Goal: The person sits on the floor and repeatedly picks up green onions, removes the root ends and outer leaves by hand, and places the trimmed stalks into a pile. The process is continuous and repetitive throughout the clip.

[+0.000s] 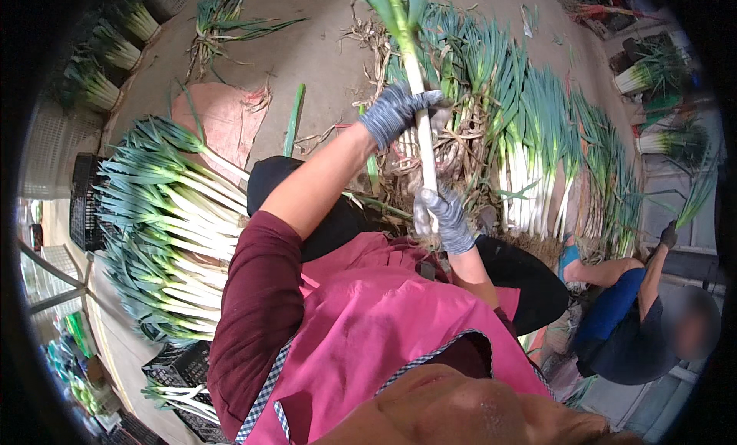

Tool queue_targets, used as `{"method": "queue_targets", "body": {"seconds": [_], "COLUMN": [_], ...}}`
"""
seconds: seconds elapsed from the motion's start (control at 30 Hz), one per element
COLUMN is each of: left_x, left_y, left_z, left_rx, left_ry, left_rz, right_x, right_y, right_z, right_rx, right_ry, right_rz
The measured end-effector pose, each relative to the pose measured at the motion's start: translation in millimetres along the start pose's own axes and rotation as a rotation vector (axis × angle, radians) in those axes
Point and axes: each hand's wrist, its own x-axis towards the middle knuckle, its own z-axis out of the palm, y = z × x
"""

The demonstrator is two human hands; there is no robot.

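Note:
An upright leek [422,143] spans the space between my gloved hands, its green top at the upper edge of the view. My left hand [390,117], in a grey glove, is closed around the upper part of its white shaft. My right hand [449,215], also gloved, is closed at the lower root end. Just behind them lies a pile of leeks with dry, brown leaves and roots [468,92]. To its right stand rows of cleaner leeks [535,192]. A large stack of trimmed leeks [192,222] fills the area at my left.
A co-worker [626,330] at the right holds green leaves in a gloved hand. Black crates [87,203] stand at the left. A pink sack [226,111] lies on the concrete floor [307,46]. Bundled leeks [645,79] line the far right, others the upper left.

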Motion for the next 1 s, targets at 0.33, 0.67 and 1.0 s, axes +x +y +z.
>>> {"method": "queue_targets", "body": {"seconds": [0.33,0.67,1.0], "left_x": [-15,-4,-1], "left_y": [14,14,37], "left_z": [22,13,1], "left_rx": [-0.34,0.012,-0.111], "left_ry": [-0.273,0.264,0.116], "left_rz": [0.036,0.294,0.285], "right_x": [-20,-9,-24], "right_y": [-16,3,8], "right_z": [25,3,0], "right_rx": [0.734,0.295,0.315], "right_ry": [-0.075,-0.226,-0.213], "right_rz": [0.159,0.124,0.186]}}
